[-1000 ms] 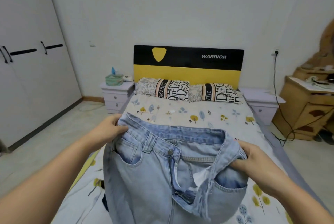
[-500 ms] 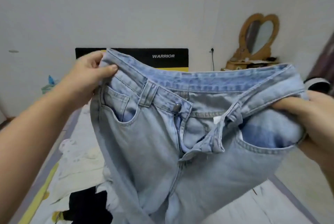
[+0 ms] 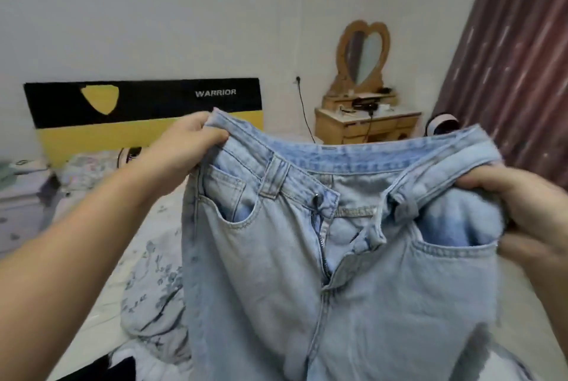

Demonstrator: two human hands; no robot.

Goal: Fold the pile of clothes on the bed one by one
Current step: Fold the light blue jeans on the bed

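A pair of light blue jeans hangs in the air in front of me, front side facing me, fly unzipped and waist button undone. My left hand grips the waistband at its left corner. My right hand grips the waistband and pocket at the right side. The legs drop out of view at the bottom. Under the jeans on the bed lie more clothes: a grey floral garment and black and white pieces at the lower left.
The black and yellow headboard stands at the back, with pillows below it. A wooden dresser with a heart-shaped mirror stands at the right, beside a dark red curtain. A pale nightstand sits at the far left.
Both hands have lifted the jeans from over the bed up into the air. My view has swung right, showing the dresser and the curtain.
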